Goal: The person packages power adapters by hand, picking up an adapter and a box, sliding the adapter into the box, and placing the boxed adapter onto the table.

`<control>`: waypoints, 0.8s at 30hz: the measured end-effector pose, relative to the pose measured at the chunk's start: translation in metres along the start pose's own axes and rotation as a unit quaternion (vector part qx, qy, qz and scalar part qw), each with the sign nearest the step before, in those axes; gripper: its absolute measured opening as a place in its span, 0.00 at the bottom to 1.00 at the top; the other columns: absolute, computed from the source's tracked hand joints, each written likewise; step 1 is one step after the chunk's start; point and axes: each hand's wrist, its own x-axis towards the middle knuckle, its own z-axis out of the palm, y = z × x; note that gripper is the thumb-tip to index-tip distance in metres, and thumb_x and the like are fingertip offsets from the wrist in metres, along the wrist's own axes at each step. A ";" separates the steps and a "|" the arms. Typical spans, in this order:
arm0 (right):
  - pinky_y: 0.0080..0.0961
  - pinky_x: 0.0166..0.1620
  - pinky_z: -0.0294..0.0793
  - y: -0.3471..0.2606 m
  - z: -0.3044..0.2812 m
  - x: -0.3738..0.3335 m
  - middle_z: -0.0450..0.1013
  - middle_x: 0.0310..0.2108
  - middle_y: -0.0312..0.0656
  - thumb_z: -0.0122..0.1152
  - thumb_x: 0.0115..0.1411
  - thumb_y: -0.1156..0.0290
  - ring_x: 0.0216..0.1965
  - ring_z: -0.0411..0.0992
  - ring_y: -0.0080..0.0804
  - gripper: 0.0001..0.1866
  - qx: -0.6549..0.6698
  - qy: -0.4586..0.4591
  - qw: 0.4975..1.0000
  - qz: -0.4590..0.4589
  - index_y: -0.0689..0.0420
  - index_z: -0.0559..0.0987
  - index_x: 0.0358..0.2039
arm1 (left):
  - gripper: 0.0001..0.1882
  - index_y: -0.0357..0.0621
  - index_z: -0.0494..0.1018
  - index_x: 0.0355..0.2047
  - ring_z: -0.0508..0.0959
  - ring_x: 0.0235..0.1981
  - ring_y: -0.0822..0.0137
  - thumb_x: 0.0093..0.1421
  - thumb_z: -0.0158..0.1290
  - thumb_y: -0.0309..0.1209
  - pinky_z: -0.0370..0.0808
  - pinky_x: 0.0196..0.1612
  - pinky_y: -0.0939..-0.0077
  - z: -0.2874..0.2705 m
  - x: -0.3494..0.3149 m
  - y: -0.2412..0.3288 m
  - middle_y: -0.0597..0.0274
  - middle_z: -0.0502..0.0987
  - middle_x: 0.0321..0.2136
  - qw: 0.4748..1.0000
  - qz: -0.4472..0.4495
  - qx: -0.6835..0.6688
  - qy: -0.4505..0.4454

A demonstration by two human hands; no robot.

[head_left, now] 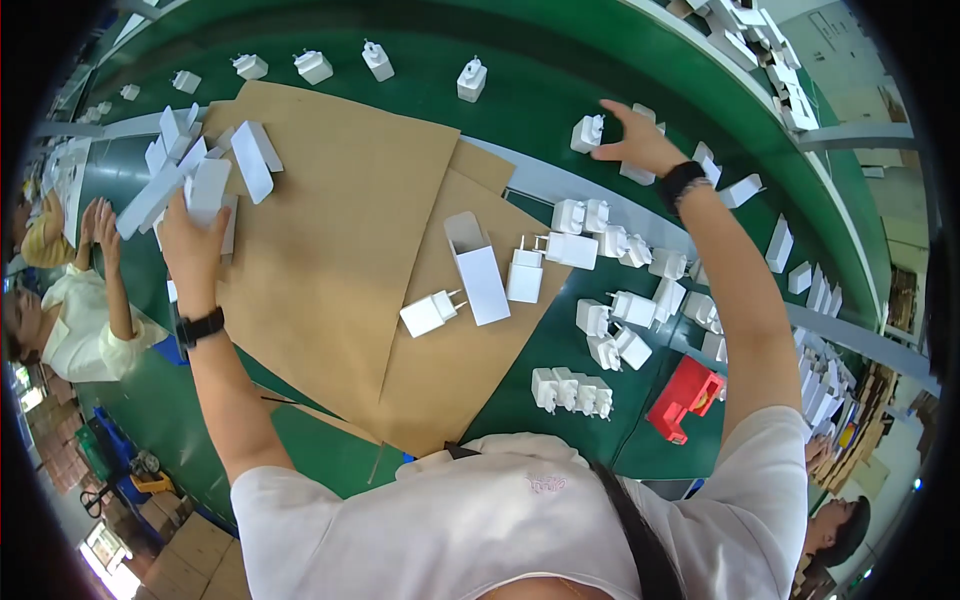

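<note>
My left hand (192,245) grips a small white box (208,188) beside a loose heap of white boxes (165,165) at the left end of the cardboard. My right hand (645,140) reaches out over the green belt, thumb and forefinger spread apart around the near side of a white charger plug (587,134). The fingers do not look closed on it. An open white box (480,275) lies on the brown cardboard (330,220), its flap end pointing away from me. Next to it lie two white charger plugs, one on the left (430,313) and one on the right (525,274).
Several charger plugs stand along the green belt (420,95), and more cluster on the green table (520,385) at the right. A red tape dispenser (685,398) sits near my right arm. Another person (95,300) works at the left. White boxes (765,60) lie on the far-right shelf.
</note>
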 end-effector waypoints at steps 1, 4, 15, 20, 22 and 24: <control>0.33 0.52 0.65 -0.012 0.006 0.003 0.69 0.46 0.55 0.70 0.38 0.59 0.48 0.66 0.51 0.39 -0.054 -0.004 0.998 -0.006 0.56 0.68 0.53 | 0.34 0.38 0.64 0.48 0.71 0.42 0.46 0.41 0.63 0.37 0.70 0.43 0.60 -0.009 -0.005 0.022 0.44 0.72 0.40 0.996 -0.028 -0.079 0.000; 0.35 0.45 0.70 -0.030 0.010 0.000 0.73 0.39 0.55 0.68 0.38 0.60 0.41 0.71 0.51 0.33 -0.055 -0.013 0.997 0.051 0.60 0.71 0.45 | 0.38 0.35 0.58 0.50 0.72 0.40 0.56 0.41 0.62 0.35 0.70 0.43 0.68 -0.018 -0.036 0.090 0.49 0.69 0.41 0.963 -0.016 -0.269 0.006; 0.29 0.45 0.70 -0.182 -0.082 -0.130 0.69 0.40 0.44 0.71 0.39 0.69 0.40 0.70 0.42 0.25 -0.101 0.122 0.967 -0.200 0.57 0.69 0.38 | 0.31 0.35 0.57 0.45 0.72 0.41 0.53 0.41 0.58 0.28 0.70 0.44 0.65 -0.027 -0.147 0.256 0.46 0.68 0.39 0.855 0.114 -0.483 -0.152; 0.28 0.40 0.72 -0.204 -0.107 -0.170 0.70 0.38 0.43 0.70 0.39 0.73 0.39 0.71 0.44 0.26 0.007 0.082 0.987 -0.135 0.57 0.71 0.41 | 0.31 0.37 0.60 0.48 0.75 0.40 0.59 0.45 0.59 0.29 0.72 0.43 0.68 -0.035 -0.147 0.248 0.50 0.71 0.39 0.503 -0.033 -0.784 -0.362; 0.28 0.40 0.72 -0.205 -0.109 -0.175 0.70 0.37 0.43 0.70 0.39 0.75 0.38 0.71 0.44 0.25 -0.042 0.113 0.970 -0.210 0.56 0.71 0.40 | 0.34 0.38 0.61 0.52 0.77 0.38 0.61 0.46 0.61 0.34 0.74 0.42 0.72 -0.035 -0.145 0.243 0.52 0.74 0.39 0.257 -0.075 -0.816 -0.512; 0.29 0.39 0.72 -0.210 -0.114 -0.180 0.71 0.34 0.43 0.68 0.37 0.79 0.38 0.70 0.42 0.24 -0.107 0.146 0.943 -0.279 0.55 0.74 0.39 | 0.35 0.38 0.62 0.52 0.76 0.39 0.62 0.46 0.62 0.35 0.73 0.43 0.72 -0.037 -0.149 0.245 0.53 0.74 0.40 0.288 -0.050 -0.809 -0.509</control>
